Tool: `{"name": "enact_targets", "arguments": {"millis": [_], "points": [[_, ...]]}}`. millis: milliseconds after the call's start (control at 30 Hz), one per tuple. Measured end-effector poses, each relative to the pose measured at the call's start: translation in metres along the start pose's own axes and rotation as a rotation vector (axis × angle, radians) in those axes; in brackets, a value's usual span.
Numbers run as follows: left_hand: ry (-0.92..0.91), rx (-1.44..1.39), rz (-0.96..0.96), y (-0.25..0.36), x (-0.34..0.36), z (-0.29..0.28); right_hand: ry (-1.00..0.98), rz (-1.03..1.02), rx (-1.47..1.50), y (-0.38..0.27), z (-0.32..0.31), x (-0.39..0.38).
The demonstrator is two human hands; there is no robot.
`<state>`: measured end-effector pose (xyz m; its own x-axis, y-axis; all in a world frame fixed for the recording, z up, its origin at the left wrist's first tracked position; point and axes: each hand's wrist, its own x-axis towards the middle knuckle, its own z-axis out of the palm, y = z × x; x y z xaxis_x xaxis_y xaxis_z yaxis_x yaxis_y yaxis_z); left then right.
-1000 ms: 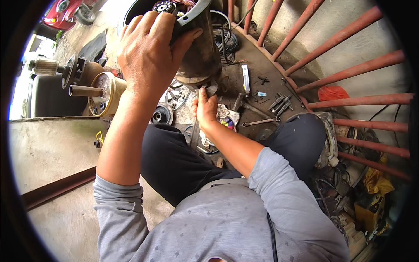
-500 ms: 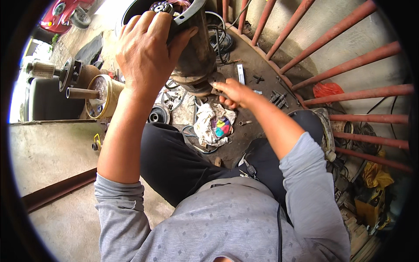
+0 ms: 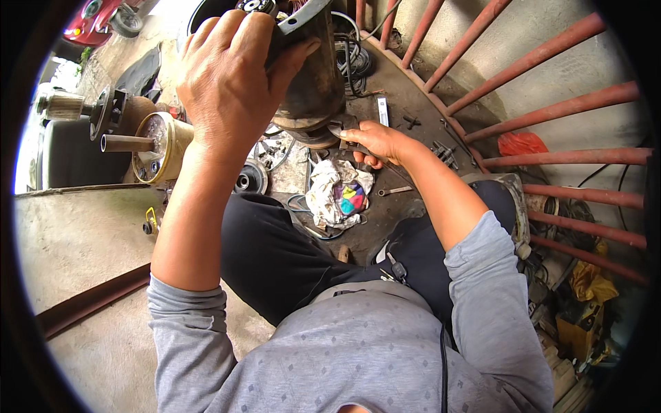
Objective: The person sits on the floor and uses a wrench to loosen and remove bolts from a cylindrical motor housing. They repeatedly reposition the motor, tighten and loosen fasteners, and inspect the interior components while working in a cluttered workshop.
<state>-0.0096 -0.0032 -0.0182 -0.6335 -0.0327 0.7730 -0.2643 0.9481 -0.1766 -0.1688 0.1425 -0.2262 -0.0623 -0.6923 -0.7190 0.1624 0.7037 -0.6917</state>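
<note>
My left hand (image 3: 231, 76) grips the top of a dark, greasy cylindrical motor housing (image 3: 313, 82) that stands upright on the floor. My right hand (image 3: 375, 141) is shut on a small metal tool (image 3: 339, 129) whose tip touches the lower rim of the housing. A dirty white rag with coloured patches (image 3: 339, 194) lies on the ground just below my right hand. I sit on the floor in dark trousers with my knees either side of the rag.
A brass-coloured shaft part (image 3: 148, 144) and a round pulley (image 3: 249, 180) lie at the left. Loose wrenches and bits (image 3: 441, 151) are scattered at the right. Red metal bars (image 3: 551, 110) fence the right side. A concrete slab (image 3: 76, 234) lies left, clutter at lower right.
My right hand rose from the floor near the rag to the base of the housing, holding the tool against its rim. My left hand stayed on the top.
</note>
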Motion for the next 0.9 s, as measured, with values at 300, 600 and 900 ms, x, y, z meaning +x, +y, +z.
{"name": "enact_targets", "arguments": {"millis": [300,600,900], "points": [[-0.025,-0.034,-0.026,-0.006,-0.002,0.001,-0.182,0.069,-0.172,-0.024,-0.033,0.022],[0.037,-0.014,-0.019,-0.011,-0.003,0.011,-0.063,0.035,-0.147,-0.014,-0.007,0.018],[-0.01,-0.002,-0.03,-0.008,-0.003,0.005,0.555,-0.426,0.812,0.038,0.158,0.065]]}}
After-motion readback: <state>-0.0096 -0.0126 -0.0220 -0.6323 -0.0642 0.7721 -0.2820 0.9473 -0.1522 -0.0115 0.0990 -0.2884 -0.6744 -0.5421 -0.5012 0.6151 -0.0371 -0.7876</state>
